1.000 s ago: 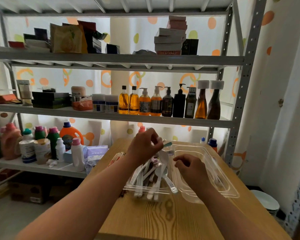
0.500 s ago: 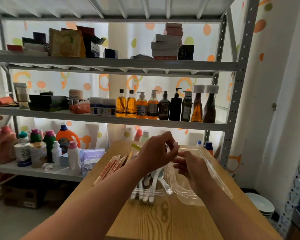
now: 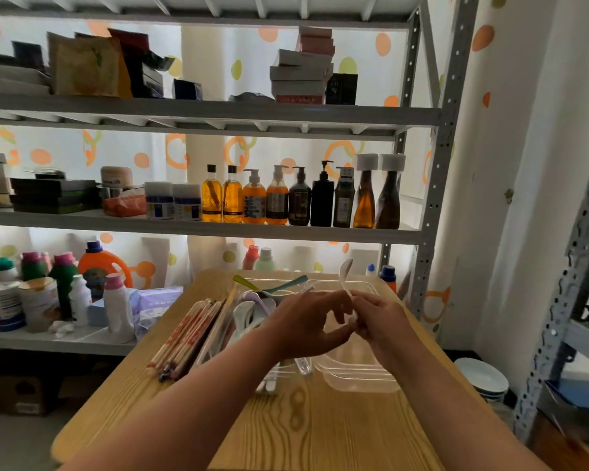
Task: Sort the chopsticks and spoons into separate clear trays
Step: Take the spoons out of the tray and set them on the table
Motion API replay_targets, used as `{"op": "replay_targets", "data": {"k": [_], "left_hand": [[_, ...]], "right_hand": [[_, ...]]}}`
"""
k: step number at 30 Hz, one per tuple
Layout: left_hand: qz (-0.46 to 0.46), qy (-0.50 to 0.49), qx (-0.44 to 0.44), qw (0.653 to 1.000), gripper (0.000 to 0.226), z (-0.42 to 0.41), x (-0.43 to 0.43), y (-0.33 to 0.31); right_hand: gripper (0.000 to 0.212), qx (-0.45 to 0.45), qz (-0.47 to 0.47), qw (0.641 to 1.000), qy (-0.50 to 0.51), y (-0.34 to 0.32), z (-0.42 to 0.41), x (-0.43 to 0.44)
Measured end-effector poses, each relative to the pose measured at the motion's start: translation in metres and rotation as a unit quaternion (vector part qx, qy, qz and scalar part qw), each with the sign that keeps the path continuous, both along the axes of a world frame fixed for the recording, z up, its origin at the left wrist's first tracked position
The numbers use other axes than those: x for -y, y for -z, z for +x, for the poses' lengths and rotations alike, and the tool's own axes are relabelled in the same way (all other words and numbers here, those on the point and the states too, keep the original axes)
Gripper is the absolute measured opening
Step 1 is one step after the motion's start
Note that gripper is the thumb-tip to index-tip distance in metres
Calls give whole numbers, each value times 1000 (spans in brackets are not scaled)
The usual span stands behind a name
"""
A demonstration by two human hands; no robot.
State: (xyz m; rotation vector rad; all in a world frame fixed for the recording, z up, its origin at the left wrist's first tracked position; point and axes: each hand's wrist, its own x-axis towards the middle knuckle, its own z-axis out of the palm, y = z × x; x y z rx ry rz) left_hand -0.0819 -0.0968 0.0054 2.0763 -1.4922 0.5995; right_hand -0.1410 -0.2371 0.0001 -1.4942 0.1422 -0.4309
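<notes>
Head view: a grey metal shelving rack (image 3: pixel 434 198) loaded with bottles and boxes stands behind the clear tray of spoons (image 3: pixel 211 348), and the wooden worktop (image 3: pixel 320 430) carries that tray. A second clear tray (image 3: pixel 354 379) sits just right of it, touching or nearly so; what it holds cannot be made out behind the hands. A bundle of chopsticks (image 3: pixel 187 334) in red-and-white sleeves lies on the worktop just left of the spoon tray. Half a second ago both hands were bunched low over the spoon tray with nothing showing above them. Now they have shifted right of it, over the second tray. The right hand (image 3: pixel 381 321) is curled round the handle of a white spoon (image 3: pixel 345 271), whose bowl stands up clear above the knuckles. The left hand (image 3: pixel 306 324) has its fingers bent, thumb and forefinger reaching to the lower end of that handle; whether it pinches it cannot be told.
</notes>
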Motion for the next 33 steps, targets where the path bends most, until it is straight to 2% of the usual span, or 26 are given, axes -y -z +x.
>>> {"op": "replay_targets", "data": {"k": [3, 7, 12, 16, 23, 29, 33], "left_hand": [[18, -55, -57, 997, 29, 8, 7, 5], [50, -100, -84, 990, 24, 21, 14, 11], [123, -118, -159, 972, 34, 31, 29, 27], [146, -126, -166, 967, 37, 38, 38, 36], [132, -189, -192, 954, 40, 55, 35, 36], [133, -202, -223, 945, 36, 64, 33, 53], [125, -205, -223, 945, 34, 67, 32, 55]], "right_hand": [[17, -14, -46, 997, 56, 5, 4, 15], [10, -20, -90, 988, 120, 4, 8, 45], [6, -35, -117, 971, 204, 11, 13, 89], [8, -55, -158, 953, 251, 34, 18, 107], [26, -109, -229, 927, 278, 74, 31, 117], [26, -134, -291, 917, 240, 89, 43, 125], [22, -136, -299, 912, 246, 92, 47, 130]]}}
